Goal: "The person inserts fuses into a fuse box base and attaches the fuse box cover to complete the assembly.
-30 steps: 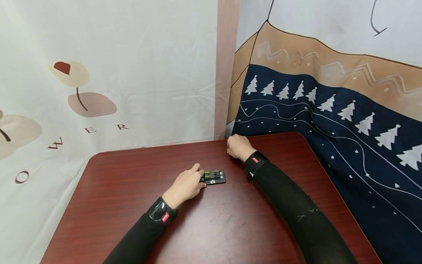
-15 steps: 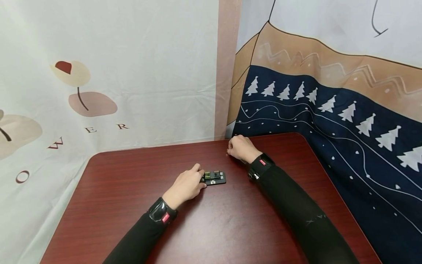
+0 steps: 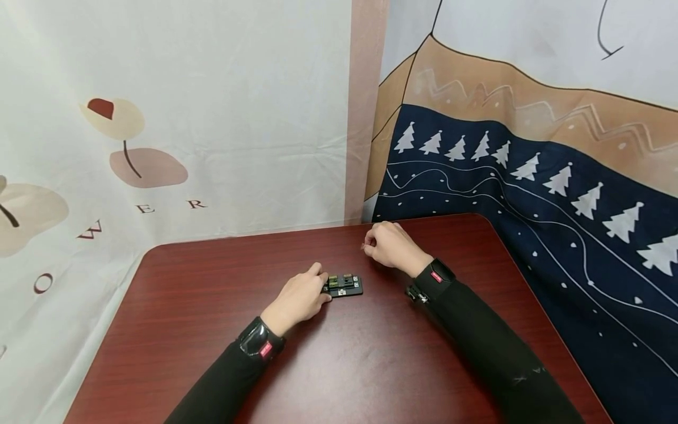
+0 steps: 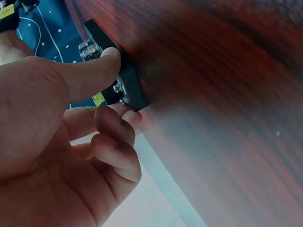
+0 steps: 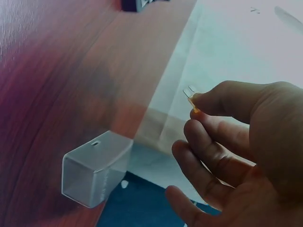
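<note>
On the table, my left hand (image 3: 296, 297) grips the left end of a small black fuse block (image 3: 346, 285) between thumb and fingers. Metal screw terminals and a yellow-green part show on the block (image 4: 134, 87) in the left wrist view. Up and to the right of it, my right hand (image 3: 393, 244) pinches a small amber blade fuse (image 5: 193, 100) between thumb and index finger. Two pale metal prongs stick out from the fuse, away from the fingertips; its other three fingers are loosely curled. A clear plastic cover (image 5: 97, 168) lies near the right hand.
The reddish-brown table (image 3: 339, 365) ends at a back edge close behind the right hand. A pale printed cloth (image 3: 265, 118) hangs behind, and a navy cloth with white trees (image 3: 477, 171) hangs at the right.
The right hand has drawn back slightly from the table's far edge, toward me and a little to the right, with the fuse now showing at its fingertips. The left hand and fuse block stay put.
</note>
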The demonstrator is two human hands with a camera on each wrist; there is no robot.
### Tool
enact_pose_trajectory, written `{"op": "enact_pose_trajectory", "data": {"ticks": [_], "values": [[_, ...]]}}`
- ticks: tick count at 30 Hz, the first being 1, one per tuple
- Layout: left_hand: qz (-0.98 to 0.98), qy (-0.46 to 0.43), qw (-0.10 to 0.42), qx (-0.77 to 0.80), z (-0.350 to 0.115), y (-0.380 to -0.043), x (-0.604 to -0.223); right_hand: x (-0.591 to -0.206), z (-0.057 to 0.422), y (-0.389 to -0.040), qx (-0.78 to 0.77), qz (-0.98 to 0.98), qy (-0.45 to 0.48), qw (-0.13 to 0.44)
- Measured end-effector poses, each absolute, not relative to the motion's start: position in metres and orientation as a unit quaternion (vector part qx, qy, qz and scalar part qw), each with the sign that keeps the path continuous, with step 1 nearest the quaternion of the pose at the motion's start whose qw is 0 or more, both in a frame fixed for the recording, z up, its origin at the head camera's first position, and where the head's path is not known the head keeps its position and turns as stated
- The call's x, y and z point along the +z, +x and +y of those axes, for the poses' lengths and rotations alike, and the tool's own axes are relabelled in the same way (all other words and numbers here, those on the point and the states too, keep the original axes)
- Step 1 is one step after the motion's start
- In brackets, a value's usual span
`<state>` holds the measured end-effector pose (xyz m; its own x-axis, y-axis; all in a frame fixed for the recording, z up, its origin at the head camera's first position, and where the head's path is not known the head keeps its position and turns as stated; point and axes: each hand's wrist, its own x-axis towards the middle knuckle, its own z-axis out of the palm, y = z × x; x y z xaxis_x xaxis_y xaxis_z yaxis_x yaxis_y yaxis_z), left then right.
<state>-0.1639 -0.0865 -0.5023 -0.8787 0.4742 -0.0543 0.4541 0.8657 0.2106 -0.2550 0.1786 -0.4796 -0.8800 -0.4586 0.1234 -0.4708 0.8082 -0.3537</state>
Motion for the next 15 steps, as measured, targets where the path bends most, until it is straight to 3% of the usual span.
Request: {"op": "enact_pose_trajectory", "data": {"ticks": [15], "values": [[0.963,0.247,0.048,0.1,-0.089,-0.164,-0.502,-0.478,0.174,-0.235,0.195,-0.942,0.274,0.006]]}}
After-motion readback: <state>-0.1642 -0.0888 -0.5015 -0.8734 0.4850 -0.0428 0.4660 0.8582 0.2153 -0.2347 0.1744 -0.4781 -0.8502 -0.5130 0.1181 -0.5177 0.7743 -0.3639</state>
